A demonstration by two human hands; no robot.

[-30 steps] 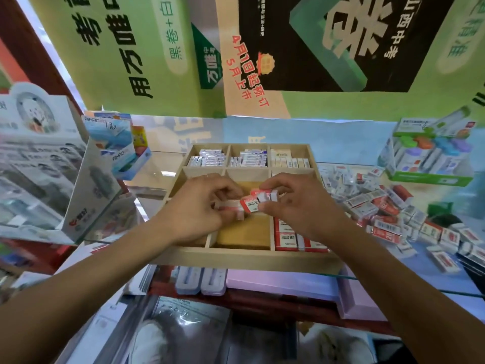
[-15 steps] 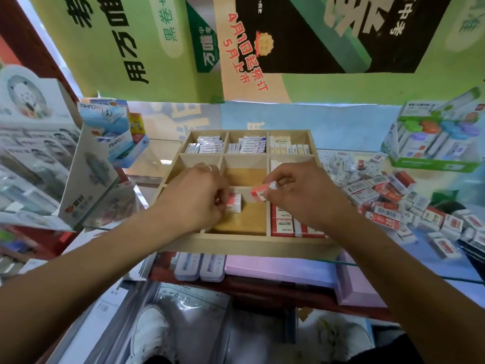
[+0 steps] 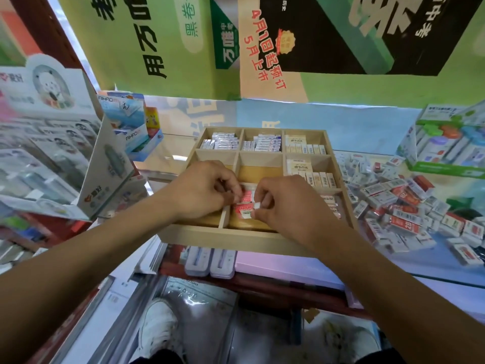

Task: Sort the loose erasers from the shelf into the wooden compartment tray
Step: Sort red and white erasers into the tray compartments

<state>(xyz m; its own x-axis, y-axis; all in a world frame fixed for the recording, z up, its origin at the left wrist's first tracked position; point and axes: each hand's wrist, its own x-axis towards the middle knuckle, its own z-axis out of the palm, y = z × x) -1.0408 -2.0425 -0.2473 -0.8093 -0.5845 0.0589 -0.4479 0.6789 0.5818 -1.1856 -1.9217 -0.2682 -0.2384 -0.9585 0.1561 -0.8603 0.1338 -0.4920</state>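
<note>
Wooden compartment tray (image 3: 237,239) at centre, three columns by three rows, on a glass shelf (image 3: 433,269). Both hands over the near middle compartment. Left hand (image 3: 202,191) at 9 o'clock of that compartment, fingers curled together, tips pinched on the left edge of a red-and-white eraser (image 3: 246,197) standing at the compartment's far end. Right hand (image 3: 284,206) at 3 o'clock, thumb and forefinger clamped on a second red-and-white eraser (image 3: 243,209), just in front of the first and touching it; a white end of it showing at the fingertips. Cannot tell whether either eraser rests on the compartment floor.

Far row, at 12 o'clock: white-and-purple erasers (image 3: 223,143) in the left compartment, more of the same (image 3: 263,144) in the middle, cream erasers (image 3: 301,145) in the right. Middle row: cream erasers (image 3: 312,172) at right, bare floor in the centre, left one mostly hidden by the left hand. Near right compartment: red-and-white erasers (image 3: 331,203), partly hidden behind the right wrist.

At 3 o'clock of the tray, a loose heap of erasers (image 3: 393,206) on the shelf, red-and-white sleeves mixed. Beyond it, toward 2 o'clock, a green display box (image 3: 446,151). At 9 o'clock, a white cardboard display stand (image 3: 52,143).
</note>
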